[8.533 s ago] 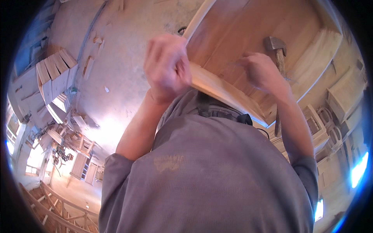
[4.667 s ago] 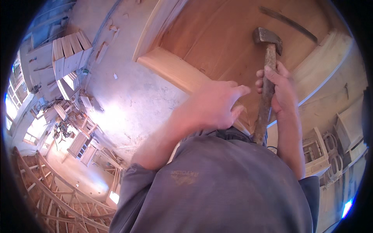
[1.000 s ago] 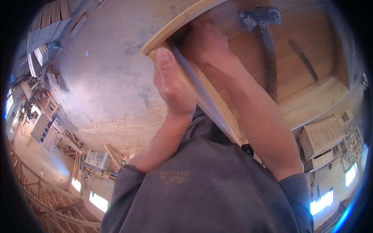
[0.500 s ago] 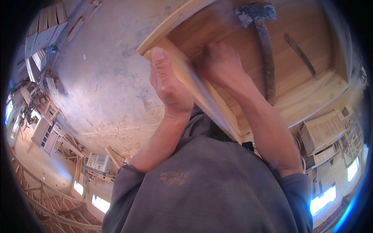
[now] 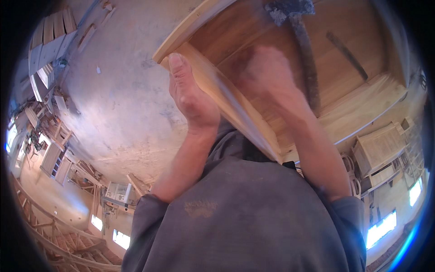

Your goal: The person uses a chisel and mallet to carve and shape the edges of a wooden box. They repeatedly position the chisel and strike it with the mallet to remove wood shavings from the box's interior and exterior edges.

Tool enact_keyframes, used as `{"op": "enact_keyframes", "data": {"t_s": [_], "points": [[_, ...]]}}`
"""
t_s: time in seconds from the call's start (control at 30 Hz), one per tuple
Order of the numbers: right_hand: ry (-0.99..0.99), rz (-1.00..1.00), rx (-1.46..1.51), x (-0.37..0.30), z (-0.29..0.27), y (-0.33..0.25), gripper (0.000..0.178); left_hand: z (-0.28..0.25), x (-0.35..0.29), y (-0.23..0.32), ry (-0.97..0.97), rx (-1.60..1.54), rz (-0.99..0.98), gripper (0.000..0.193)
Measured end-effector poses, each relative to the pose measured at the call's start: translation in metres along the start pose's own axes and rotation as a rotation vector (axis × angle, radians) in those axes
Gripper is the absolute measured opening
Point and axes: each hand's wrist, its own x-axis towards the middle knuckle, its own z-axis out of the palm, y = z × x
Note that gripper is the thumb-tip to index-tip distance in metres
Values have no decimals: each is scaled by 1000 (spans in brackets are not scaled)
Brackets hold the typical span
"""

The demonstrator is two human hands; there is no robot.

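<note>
A large open-topped wooden box [image 5: 253, 111], cabinet-like in build, lies tilted in front of me. My left hand [image 5: 192, 97] is wrapped round its near left wall, thumb along the top edge and fingers hidden on the outer side. Inside the box, my right hand [image 5: 269, 68] is close to the inner face of that wall and the bottom panel. It is smeared by motion; its fingers look curled, and whatever they hold is hidden. Right of it lie a hammer [image 5: 307, 61] with a worn metal head and dark handle, and a thin dark strip [image 5: 346, 54].
Below and left spreads a stained concrete floor [image 5: 122, 90]. Stacked boards [image 5: 52, 41] stand at the far left, with wooden frames and scraps [image 5: 56, 136] along that side. A wooden cabinet [image 5: 378, 147] is at the right, past the box.
The box, the hammer and my left hand appear shifted slightly to the left and up in the view. My right hand has moved a little to the right inside the box and is more blurred.
</note>
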Motion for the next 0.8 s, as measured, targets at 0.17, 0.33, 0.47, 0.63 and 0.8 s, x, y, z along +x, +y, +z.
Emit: {"op": "enact_keyframes", "data": {"t_s": [0.17,0.33,0.47,0.63,0.8], "points": [[762,-1,72,-13,-24,63,32,-6,1,-4,-24,28,45,51],[568,49,-10,-12,-21,100,48,-2,-2,5,23,109,-13,52],[556,17,207,-13,-38,108,42,-21,-4,30,-255,411,161,50],[73,151,1068,-46,-78,92,34,-1,7,78,-869,1341,928,40],[64,154,1167,-74,-66,81,30,38,33,76,-1518,1952,553,45]]}}
